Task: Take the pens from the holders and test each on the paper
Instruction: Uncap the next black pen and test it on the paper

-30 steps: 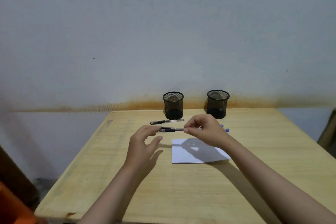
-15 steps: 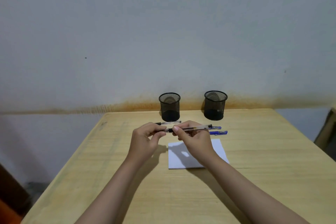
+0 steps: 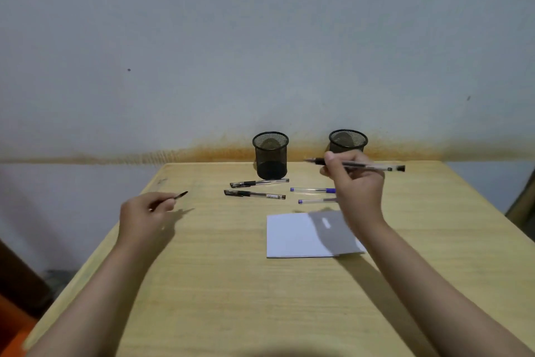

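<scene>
The wooden desk carries everything, its far edge set against a wall. The sheet of paper lies flat right of the desk's middle, partly under the shadow of the right arm; no ink marks can be made out on it from here. Two black mesh holders stand upright along the far edge: the left holder near the middle of that edge, the right holder further right and partly hidden by the right hand. Both look empty, so the taking-out seems done.

The right hand hovers above the desk between the right holder and the paper, its fingers closed around an uncapped pen held roughly level, bare tip pointing left. The left hand is near the desk's left edge, fingers pinched narrowly on the pen's black cap.

Four more pens lie on the desk between the holders and the paper. Two black pens, the farther black pen and the nearer black pen, lie just in front of the left holder, capped. Two blue pens, the farther blue pen and the nearer blue pen, lie to their right, their right ends hidden by the right hand.

By my reading, the pen in hand is ready to be tested on the paper. Which of the lying pens have been tested cannot be told.
</scene>
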A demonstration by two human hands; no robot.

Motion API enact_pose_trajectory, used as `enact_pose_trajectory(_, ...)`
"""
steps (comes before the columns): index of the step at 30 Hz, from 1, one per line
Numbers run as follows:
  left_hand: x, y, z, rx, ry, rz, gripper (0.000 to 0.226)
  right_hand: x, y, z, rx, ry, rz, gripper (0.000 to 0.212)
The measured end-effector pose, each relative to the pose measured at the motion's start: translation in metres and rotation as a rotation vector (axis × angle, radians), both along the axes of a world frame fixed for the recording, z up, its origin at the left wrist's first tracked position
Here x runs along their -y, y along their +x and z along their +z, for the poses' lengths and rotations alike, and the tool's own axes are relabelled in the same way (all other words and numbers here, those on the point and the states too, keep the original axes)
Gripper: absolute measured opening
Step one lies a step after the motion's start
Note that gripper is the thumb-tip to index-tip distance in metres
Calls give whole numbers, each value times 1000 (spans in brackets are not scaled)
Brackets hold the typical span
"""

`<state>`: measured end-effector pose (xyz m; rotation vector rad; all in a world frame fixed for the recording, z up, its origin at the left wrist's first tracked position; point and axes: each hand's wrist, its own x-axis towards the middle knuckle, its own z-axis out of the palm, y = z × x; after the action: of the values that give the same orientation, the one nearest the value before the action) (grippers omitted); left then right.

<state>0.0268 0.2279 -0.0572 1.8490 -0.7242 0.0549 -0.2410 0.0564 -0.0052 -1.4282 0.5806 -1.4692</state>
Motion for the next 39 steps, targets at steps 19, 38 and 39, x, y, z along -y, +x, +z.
enact_pose_trajectory(19, 33, -53, -37, 272, 277, -391, 58, 9, 40, -49, -386, 203, 235, 3)
enact_pose_trajectory(38, 48, -99, -54, 435, 822, -491, 81, 19, 65, -72, -547, 374, 292, 16)
enact_pose_trajectory(39, 47, -99, -54, 438, 823, -493, 81, 20, 67, -72, -524, 403, 290, 20)
